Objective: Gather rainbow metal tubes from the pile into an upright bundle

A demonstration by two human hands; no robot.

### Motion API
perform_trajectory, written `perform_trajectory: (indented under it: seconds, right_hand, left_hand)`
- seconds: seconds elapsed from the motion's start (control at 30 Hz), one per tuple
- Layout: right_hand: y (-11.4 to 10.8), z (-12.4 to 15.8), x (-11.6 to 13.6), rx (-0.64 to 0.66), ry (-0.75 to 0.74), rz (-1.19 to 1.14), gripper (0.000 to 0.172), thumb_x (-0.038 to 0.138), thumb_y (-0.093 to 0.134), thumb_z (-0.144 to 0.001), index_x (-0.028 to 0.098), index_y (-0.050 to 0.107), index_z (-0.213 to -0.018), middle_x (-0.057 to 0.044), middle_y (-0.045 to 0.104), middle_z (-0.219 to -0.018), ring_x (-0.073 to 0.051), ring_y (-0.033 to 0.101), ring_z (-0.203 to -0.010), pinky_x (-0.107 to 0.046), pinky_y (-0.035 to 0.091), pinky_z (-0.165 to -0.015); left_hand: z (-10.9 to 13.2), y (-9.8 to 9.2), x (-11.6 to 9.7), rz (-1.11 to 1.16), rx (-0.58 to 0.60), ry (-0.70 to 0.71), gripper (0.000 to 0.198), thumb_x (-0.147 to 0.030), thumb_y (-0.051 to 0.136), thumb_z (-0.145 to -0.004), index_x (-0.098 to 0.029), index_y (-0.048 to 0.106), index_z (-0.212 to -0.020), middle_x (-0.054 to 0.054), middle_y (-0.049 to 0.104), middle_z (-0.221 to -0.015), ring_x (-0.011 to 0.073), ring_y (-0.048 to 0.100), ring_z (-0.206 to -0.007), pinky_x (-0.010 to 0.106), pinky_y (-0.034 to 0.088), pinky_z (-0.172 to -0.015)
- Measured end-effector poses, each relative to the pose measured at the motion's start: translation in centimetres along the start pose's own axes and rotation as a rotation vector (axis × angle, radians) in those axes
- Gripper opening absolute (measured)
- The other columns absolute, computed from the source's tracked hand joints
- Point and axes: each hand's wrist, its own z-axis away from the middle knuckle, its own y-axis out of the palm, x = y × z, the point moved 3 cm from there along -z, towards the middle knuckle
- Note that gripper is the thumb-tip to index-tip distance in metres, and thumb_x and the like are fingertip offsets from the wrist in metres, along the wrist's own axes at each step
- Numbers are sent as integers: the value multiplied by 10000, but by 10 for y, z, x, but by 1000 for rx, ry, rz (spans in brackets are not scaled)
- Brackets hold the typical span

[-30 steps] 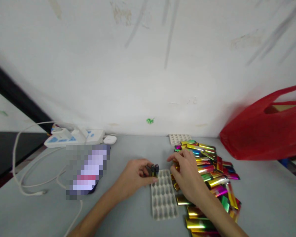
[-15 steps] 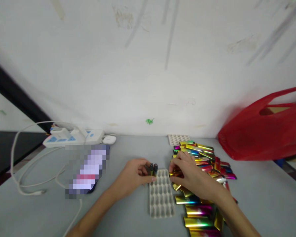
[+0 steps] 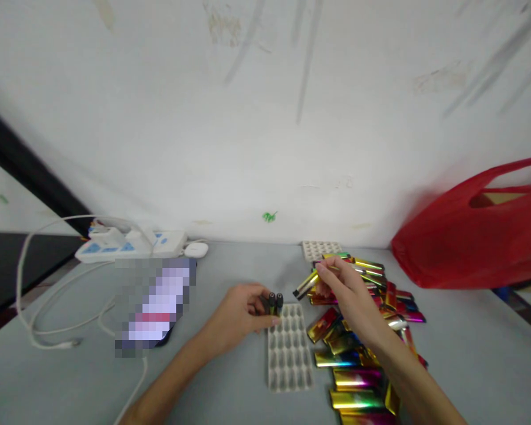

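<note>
My left hand (image 3: 241,313) rests on the grey table with its fingers curled round two dark upright sticks (image 3: 275,302) at the far left corner of a white moulded tray (image 3: 289,351). My right hand (image 3: 345,287) is raised slightly above a pile of shiny foil-coloured sticks (image 3: 363,348) and pinches one gold stick (image 3: 306,284), which points left and down toward the tray. The tray's other cells look bare.
A second white tray (image 3: 321,248) lies at the wall behind the pile. A red plastic bag (image 3: 473,236) sits at the right. A phone (image 3: 157,304), a white power strip (image 3: 128,245), a small white puck (image 3: 196,249) and looping white cables (image 3: 48,319) occupy the left.
My right hand has lifted out of the foil pile with one gold stick pinched in it and moved it toward the tray. The left hand has stayed put.
</note>
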Motion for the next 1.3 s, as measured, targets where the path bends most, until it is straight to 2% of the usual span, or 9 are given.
perform_trajectory:
  seconds: [0.13, 0.3, 0.4, 0.53, 0.77, 0.9, 1.0, 1.1, 1.3]
  right_hand:
    - [3, 1, -5, -41, 155, -288, 418, 554, 895, -861, 210, 692, -982, -4, 720, -739, -156, 589, -661, -282, 472, -660]
    - [13, 3, 5, 108, 282, -577, 419, 394, 973, -816, 159, 796, -1114, -81, 813, -978, -136, 678, -771, -252, 551, -749]
    - [18, 6, 11, 193, 306, -654, 392, 285, 968, -816, 162, 797, -1147, -75, 814, -1019, -136, 716, -822, -247, 576, -798]
    - [20, 11, 11, 226, 275, -662, 301, 227, 903, -846, 178, 762, -1108, -58, 802, -922, -158, 727, -793, -260, 578, -770]
    - [23, 12, 6, 202, 249, -622, 118, 270, 777, -890, 196, 714, -956, -21, 714, -733, -149, 614, -608, -247, 488, -582]
    - [24, 11, 6, 172, 226, -642, 161, 209, 763, -834, 206, 730, -992, 42, 577, -645, -116, 453, -529, -233, 383, -521]
    - [27, 12, 6, 231, 280, -720, 200, 348, 795, -881, 189, 744, -992, 70, 437, -627, -107, 311, -532, -237, 310, -511]
    - [31, 14, 5, 291, 373, -770, 410, 564, 789, -907, 183, 679, -805, 69, 368, -646, -111, 264, -569, -240, 299, -530]
    - [39, 13, -2, 394, 386, -756, 595, 666, 756, -918, 222, 481, -634, 97, 258, -593, -99, 163, -521, -241, 184, -474]
  left_hand:
    - [-1, 0, 2, -10, -2, 5, 403, -348, 923, -676, -118, 795, -981, -13, 692, -741, 176, 651, -704, 283, 499, -676]
    - [-2, -1, 4, -10, -5, 21, 396, -362, 927, -683, -122, 789, -967, -12, 690, -735, 179, 653, -701, 282, 497, -665]
    - [-3, -1, 5, -6, -8, 25, 384, -345, 933, -680, -127, 783, -958, -12, 694, -740, 176, 653, -705, 283, 502, -674]
    - [-3, 0, 4, 1, -3, 22, 389, -338, 936, -675, -129, 785, -966, -22, 685, -733, 168, 646, -696, 278, 504, -671]
    - [0, 0, 1, -23, -7, 13, 372, -346, 917, -688, -133, 782, -962, -24, 681, -722, 171, 656, -691, 273, 499, -659]
    - [0, -1, 0, -40, -8, 12, 381, -350, 920, -697, -131, 788, -980, -21, 678, -735, 168, 645, -700, 269, 493, -663]
    - [1, 0, -2, -60, -5, 39, 387, -361, 934, -705, -133, 783, -979, -26, 662, -742, 159, 627, -697, 260, 488, -655]
    - [3, 2, -4, -86, -2, 92, 363, -385, 938, -739, -142, 778, -956, -31, 637, -763, 141, 595, -675, 241, 461, -617]
    - [7, -1, -13, -437, -86, 306, 239, -372, 853, -896, -169, 755, -813, -20, 612, -787, 132, 564, -669, 244, 410, -616]
